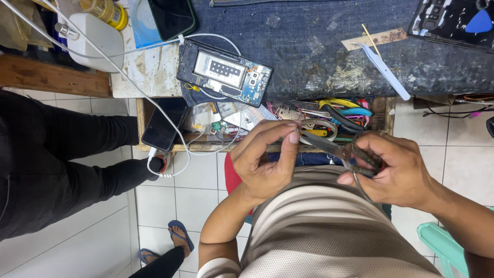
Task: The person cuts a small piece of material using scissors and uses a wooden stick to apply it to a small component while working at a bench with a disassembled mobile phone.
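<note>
Seemingly, right hand (396, 167) grips pliers (339, 149); left hand (267, 159) pinches something tiny at their tip.

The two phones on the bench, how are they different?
The opened phone lies on the denim cover with its back off, showing battery and circuit parts; the black phone is closed, showing only a dark screen. The opened phone lies flat up on the bench top, the black one lower, at the drawer edge. Both have a white cable running by.

- White tiled floor (170, 198) with grey grout lines.
- Wooden tabletop (51, 77), denim cloth (309, 41) spread over it.
- Open wooden drawer (383, 110) below the tabletop's near edge.
- Turquoise plastic chair (442, 244) at right.
</note>
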